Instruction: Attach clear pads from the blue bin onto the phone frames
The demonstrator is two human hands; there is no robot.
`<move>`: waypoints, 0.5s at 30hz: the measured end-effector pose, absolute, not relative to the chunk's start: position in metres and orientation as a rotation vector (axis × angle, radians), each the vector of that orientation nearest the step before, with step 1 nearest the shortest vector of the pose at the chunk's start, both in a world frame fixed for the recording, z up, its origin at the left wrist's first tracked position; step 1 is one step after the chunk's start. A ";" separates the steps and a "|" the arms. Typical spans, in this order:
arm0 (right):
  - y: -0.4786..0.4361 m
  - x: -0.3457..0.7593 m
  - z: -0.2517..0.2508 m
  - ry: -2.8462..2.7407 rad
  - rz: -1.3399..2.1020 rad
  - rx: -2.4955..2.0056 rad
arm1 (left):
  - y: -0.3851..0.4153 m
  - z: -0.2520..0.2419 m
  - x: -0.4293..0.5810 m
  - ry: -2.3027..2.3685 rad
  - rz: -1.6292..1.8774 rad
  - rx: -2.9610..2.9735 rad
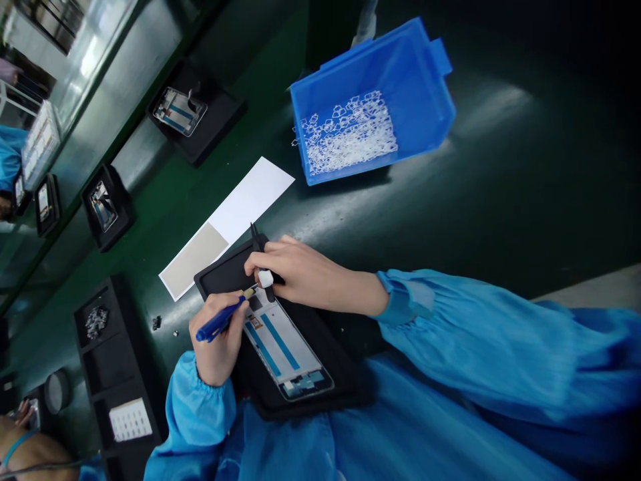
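Observation:
A phone frame (285,344) with two blue strips lies in a black tray (345,374) in front of me. My left hand (220,334) grips a blue pen-like tool (220,323), its yellowish tip reaching the upper end of the frame. Black tweezers (254,234) are pinched in my right hand (300,270), just above that same end. A small white piece (265,278) shows at the right fingertips; whether it is a finger cover or a separate part, I cannot tell. The tool tips' exact contact with the frame is too small to make out.
Beyond the tray lie a white and beige card (250,197) and a blue bin (420,100) of small white rings. A compartment tray (120,361) stands at left. More phone frames sit in black trays (220,120) further off. A co-worker's arm (30,447) shows lower left.

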State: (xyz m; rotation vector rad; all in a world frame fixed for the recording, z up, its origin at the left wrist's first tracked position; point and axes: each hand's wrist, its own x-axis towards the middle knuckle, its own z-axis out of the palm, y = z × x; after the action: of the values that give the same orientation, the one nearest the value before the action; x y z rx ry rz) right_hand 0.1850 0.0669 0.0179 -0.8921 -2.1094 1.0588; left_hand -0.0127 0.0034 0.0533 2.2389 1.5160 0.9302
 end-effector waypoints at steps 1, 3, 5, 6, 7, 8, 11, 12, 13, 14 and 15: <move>0.067 0.185 0.018 -2.111 1.057 -0.892 | 0.003 0.053 -0.012 1.524 0.927 2.242; 0.066 0.185 0.018 -2.115 1.056 -0.895 | 0.004 0.054 -0.011 1.542 0.921 2.252; 0.066 0.185 0.019 -2.116 1.054 -0.899 | 0.004 0.054 -0.011 1.553 0.914 2.264; 0.066 0.185 0.019 -2.116 1.053 -0.897 | 0.004 0.055 -0.011 1.551 0.905 2.273; 0.066 0.185 0.018 -2.116 1.049 -0.891 | 0.005 0.055 -0.011 1.542 0.892 2.282; 0.066 0.185 0.018 -2.115 1.043 -0.884 | 0.005 0.055 -0.011 1.528 0.879 2.295; 0.066 0.185 0.017 -2.121 1.028 -0.871 | 0.004 0.056 -0.010 1.470 0.832 2.366; 0.066 0.185 0.016 -2.120 1.024 -0.875 | 0.004 0.057 -0.010 1.454 0.806 2.406; 0.066 0.185 0.016 -2.117 1.019 -0.881 | 0.003 0.058 -0.009 1.441 0.773 2.447; 0.066 0.184 0.015 -2.113 1.014 -0.887 | 0.002 0.059 -0.009 1.428 0.738 2.485; 0.066 0.184 0.014 -2.109 1.006 -0.888 | 0.002 0.060 -0.008 1.419 0.705 2.513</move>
State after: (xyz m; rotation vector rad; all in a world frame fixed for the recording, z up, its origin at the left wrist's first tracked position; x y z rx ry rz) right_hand 0.1840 0.0662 0.0143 -0.8884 -2.1085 1.0056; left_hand -0.0084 0.0019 0.0597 2.5135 1.4194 0.7055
